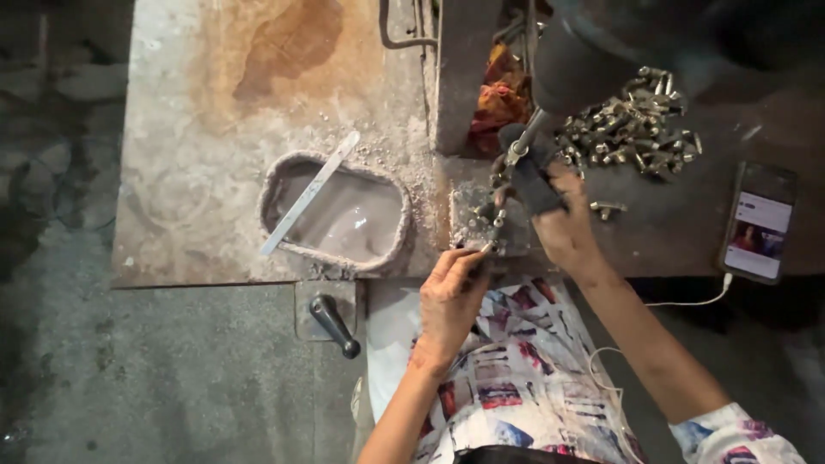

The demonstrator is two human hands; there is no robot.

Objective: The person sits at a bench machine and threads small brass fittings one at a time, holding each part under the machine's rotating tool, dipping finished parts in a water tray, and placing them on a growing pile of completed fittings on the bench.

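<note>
My left hand [451, 301] reaches up to the near edge of a small metal fixture block [478, 219]. Its fingertips pinch a small metal fitting [486, 247] there. My right hand [563, 219] is closed around the dark padded handle [531, 176] of a machine lever, just right of the block. A shiny rod runs up from the handle to the dark machine head [584, 60]. A heap of small brass-coloured fittings [632, 129] lies on the bench beyond my right hand.
An oval basin of cloudy liquid [339, 219] with a flat metal strip [309, 193] across it sits in the rusty bench top [215, 129]. A phone [759, 223] with a white cable lies at right. A crank handle [333, 322] hangs below the bench. Red rags [498, 94] lie behind.
</note>
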